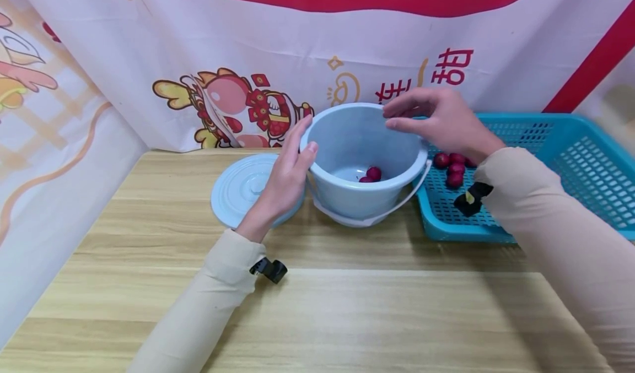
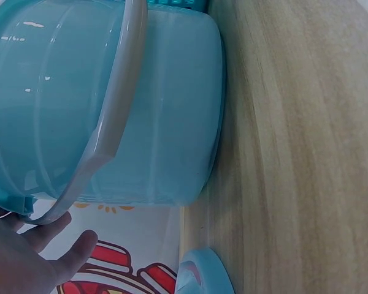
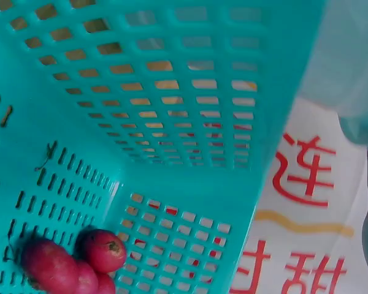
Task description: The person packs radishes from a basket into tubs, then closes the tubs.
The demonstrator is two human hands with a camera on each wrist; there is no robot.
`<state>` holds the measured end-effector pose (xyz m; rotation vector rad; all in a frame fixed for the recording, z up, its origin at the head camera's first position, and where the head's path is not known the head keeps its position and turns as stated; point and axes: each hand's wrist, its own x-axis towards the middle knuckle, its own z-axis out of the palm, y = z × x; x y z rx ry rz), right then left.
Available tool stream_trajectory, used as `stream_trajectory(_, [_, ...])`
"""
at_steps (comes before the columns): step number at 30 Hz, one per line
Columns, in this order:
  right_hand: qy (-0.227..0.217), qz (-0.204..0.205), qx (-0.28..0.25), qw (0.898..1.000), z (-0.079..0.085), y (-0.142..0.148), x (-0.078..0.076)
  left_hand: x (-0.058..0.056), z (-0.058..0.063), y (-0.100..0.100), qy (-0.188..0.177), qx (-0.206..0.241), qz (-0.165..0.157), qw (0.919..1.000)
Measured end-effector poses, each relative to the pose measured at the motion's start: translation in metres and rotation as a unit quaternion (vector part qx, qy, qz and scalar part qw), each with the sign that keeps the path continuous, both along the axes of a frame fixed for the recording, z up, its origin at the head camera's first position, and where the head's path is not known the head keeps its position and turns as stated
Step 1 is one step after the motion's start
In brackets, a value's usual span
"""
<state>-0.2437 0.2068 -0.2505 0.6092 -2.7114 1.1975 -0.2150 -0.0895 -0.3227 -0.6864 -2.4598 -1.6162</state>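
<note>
Had right hand (image 1: pixel 446 120) loose, unloaded over bucket (image 1: pixel 349 199); nearer than relaxed left hand (image 1: pixel 286 176) to radishes (image 1: pixel 455 179), just near-right in basket (image 1: pixel 456 230).

Head: high, facing forward-down; left wrist: sideways, close on bucket (image 2: pixel 178 104); right wrist: close, into basket (image 3: pixel 190 182); head shares both.

One bench (image 1: pixel 372 318) carried one bucket (image 1: pixel 357 196) with one handle (image 2: pixel 127 67), one lid (image 1: pixel 233 191) and one basket (image 1: pixel 541 122). Two radishes (image 1: pixel 373 173) showed in the bucket and at least four radishes (image 1: pixel 454 180) in the basket, their exact number unclear. There were two hands, one left hand (image 1: pixel 288 169) and one right hand (image 1: pixel 441 119), and two sleeves (image 1: pixel 198 307).
</note>
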Motion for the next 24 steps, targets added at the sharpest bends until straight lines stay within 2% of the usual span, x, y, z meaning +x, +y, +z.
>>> stream_trajectory(5, [-0.024,-0.03,-0.056,0.998,-0.001,0.025,-0.001,-0.002,0.0,0.0,-0.007,0.003,-0.006,1.0])
stream_trajectory(9, [-0.036,-0.052,-0.065,0.996,-0.007,0.049,-0.004,-0.002,0.001,0.0,-0.012,0.003,-0.006,0.9999])
stream_trajectory(15, [-0.086,-0.08,-0.026,0.993,-0.017,0.081,-0.009,0.0,0.001,-0.001,-0.008,-0.001,0.001,1.0])
stream_trajectory(24, [-0.167,-0.125,0.04,0.977,-0.03,0.123,-0.015,0.003,0.002,0.0,-0.01,-0.001,0.002,0.9999])
